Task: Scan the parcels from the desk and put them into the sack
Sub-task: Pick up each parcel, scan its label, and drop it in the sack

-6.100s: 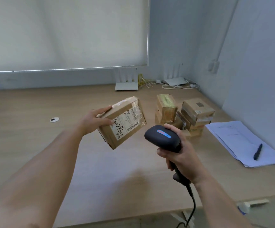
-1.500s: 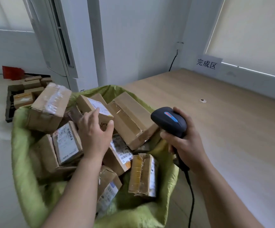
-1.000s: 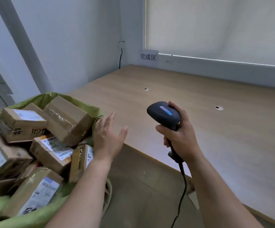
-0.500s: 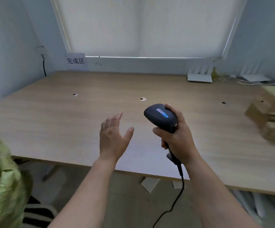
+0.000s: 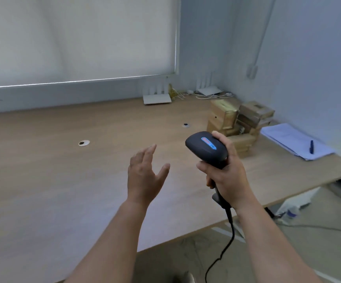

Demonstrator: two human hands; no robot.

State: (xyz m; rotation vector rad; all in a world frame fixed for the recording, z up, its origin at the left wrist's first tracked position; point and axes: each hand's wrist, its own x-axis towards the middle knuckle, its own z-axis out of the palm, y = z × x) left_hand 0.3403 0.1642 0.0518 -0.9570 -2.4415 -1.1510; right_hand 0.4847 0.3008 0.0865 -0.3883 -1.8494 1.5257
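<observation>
A stack of several brown cardboard parcels (image 5: 239, 121) sits at the far right of the wooden desk (image 5: 63, 180). My right hand (image 5: 226, 174) grips a black barcode scanner (image 5: 206, 148) with a blue light on top; its cable hangs down below the desk edge. My left hand (image 5: 145, 174) hovers over the desk with fingers spread, holding nothing, left of the scanner and well short of the parcels. The sack is out of view.
White papers (image 5: 294, 139) with a dark pen (image 5: 311, 144) lie right of the parcels. Two white routers (image 5: 157, 98) and cables sit by the back wall. Cable holes (image 5: 84, 143) dot the desk. The desk's front edge runs diagonally at lower right.
The view has swung right from the sack back to the desk, bringing the parcel stack and papers into sight. My left hand is empty after leaving the parcel in the sack.
</observation>
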